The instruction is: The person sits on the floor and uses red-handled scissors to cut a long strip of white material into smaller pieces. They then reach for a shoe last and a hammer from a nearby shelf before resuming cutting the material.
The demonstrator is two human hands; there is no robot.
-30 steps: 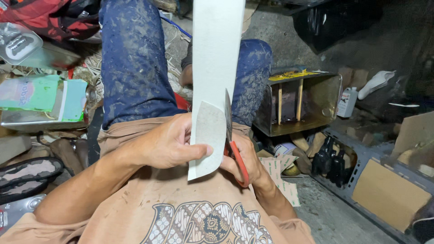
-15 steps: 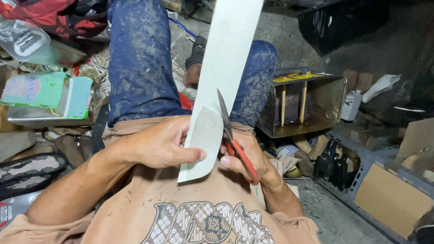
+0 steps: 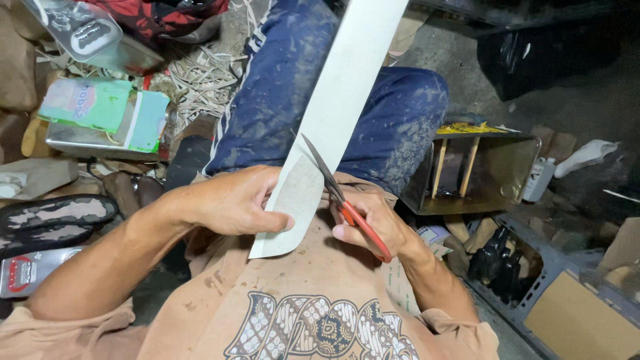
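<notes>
The left hand holds a long white strip. The right hand grips red scissors cutting it. A green packet lies far left.

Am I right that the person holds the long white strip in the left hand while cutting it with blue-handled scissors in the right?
Not quite: the head view shows the scissors have red handles, not blue. The left hand does hold the long white strip, and the right hand works the scissors.
</notes>
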